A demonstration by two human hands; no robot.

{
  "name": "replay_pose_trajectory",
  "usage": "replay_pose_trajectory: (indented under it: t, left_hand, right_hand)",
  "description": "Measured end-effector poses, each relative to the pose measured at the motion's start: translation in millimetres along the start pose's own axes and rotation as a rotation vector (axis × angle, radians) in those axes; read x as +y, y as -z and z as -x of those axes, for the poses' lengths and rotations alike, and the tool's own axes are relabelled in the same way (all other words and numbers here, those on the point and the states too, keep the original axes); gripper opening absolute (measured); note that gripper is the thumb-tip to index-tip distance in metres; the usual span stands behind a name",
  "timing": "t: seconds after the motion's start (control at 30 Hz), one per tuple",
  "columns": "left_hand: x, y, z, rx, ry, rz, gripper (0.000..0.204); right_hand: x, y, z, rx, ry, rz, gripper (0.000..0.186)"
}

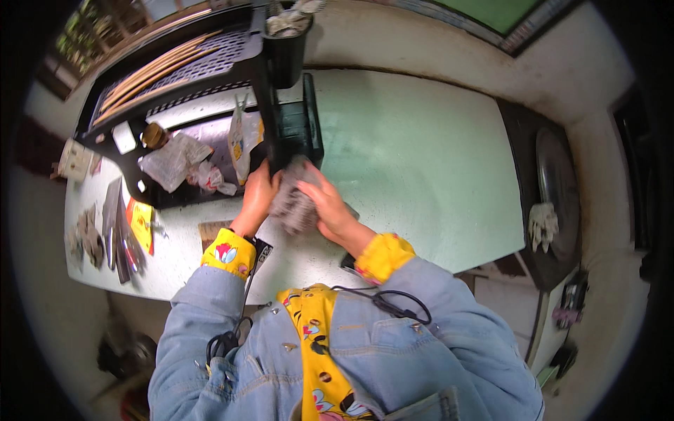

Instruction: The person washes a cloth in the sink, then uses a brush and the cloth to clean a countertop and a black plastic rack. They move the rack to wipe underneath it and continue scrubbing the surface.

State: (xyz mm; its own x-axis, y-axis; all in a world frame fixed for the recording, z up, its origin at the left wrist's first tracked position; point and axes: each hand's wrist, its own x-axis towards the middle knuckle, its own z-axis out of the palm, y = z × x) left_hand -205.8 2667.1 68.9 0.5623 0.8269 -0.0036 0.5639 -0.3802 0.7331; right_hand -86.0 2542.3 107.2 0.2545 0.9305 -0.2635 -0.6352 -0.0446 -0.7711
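Note:
A crumpled grey cloth (293, 200) is bunched in my right hand (330, 207), whose fingers close over its right side. The cloth lies against the front right corner of a black plastic rack (291, 133). Just left of the cloth, my left hand (258, 200) is closed at the rack's lower front corner; its fingertips are partly hidden. Inside the rack's lower shelf are clear plastic bags (179, 160), a jar with a brown lid (154, 136) and a white and yellow packet (243, 140).
Chopsticks (158, 70) lie on the rack's upper tier. Knives (118, 228), a yellow packet (140, 223) and a crumpled cloth (88, 235) are at the left of the white table (421, 168). A round pan lid (558, 189) and whitish glove (543, 226) are at the right.

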Motion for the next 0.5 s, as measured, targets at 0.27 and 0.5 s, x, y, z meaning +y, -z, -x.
replay_pose_trajectory:
  t: [0.27, 0.5]
  left_hand:
    - [-13, -4, 5, 0.015, -0.138, -0.027, 0.027]
    - [-3, 2, 8, 0.006, -0.078, -0.139, 0.017]
  right_hand:
    - [7, -24, -111, 0.16, 0.586, 1.002, 0.06]
    - [35, -6, -153, 0.165, 0.66, 0.804, 0.044]
